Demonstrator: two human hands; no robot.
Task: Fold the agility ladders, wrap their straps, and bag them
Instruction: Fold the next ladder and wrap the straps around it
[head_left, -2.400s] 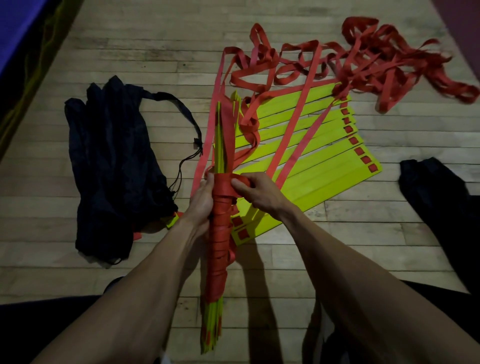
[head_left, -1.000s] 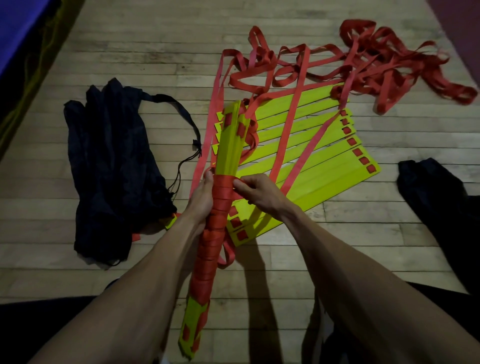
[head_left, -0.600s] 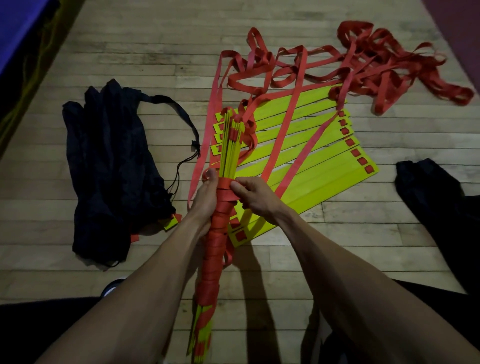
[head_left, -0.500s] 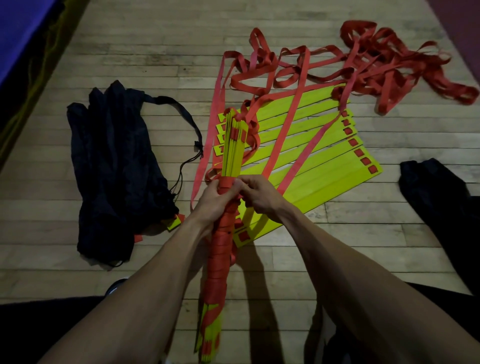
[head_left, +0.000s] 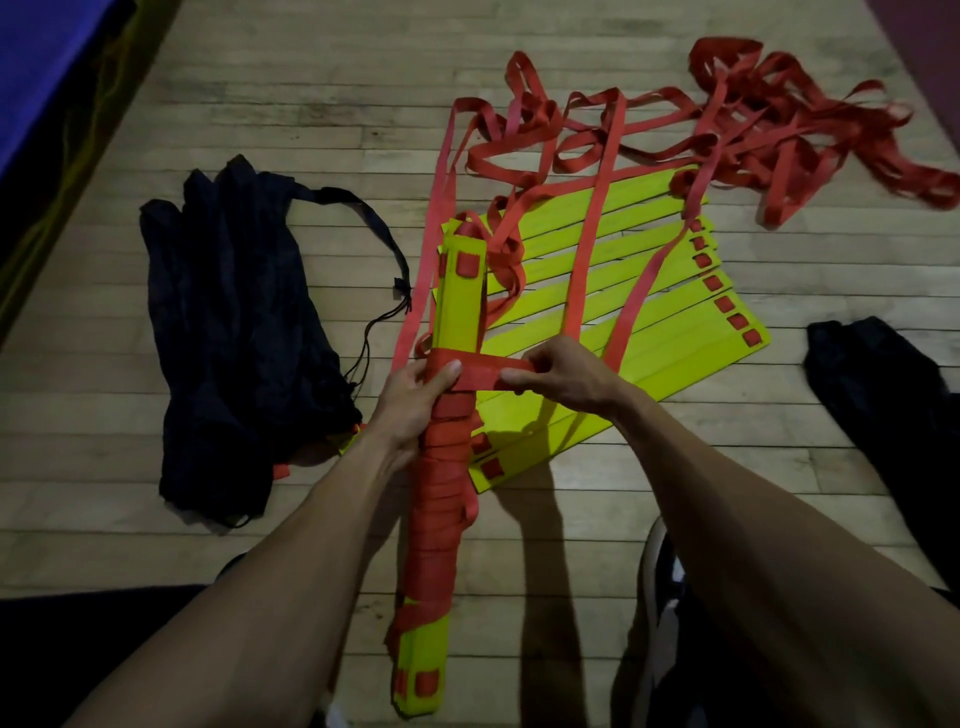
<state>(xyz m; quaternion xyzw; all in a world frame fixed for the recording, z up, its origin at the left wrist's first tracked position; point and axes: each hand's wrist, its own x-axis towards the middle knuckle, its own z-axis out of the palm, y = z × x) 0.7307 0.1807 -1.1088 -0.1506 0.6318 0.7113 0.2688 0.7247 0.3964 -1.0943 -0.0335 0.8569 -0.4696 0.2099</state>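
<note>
Above the floor, left hand (head_left: 410, 400) curled round wrapped ladder bundle (head_left: 441, 467), right hand (head_left: 558, 379) pinching red strap (head_left: 483, 373) taut.

The black bag (head_left: 234, 332) hides most of a ladder, the dark cloth (head_left: 893, 395) runs off the right edge.

Both bare forearms reach forward from the lower edge of the view and converge toward the centre. The left hand (head_left: 415, 397) curls around the upright bundle of folded rungs (head_left: 441, 467), thumb laid across its front at the top edge of the wrapping. The right hand (head_left: 563, 376), just right of the bundle and level with the left thumb, pinches the red strap (head_left: 485, 371) between thumb and curled fingers, knuckles upward.
</note>
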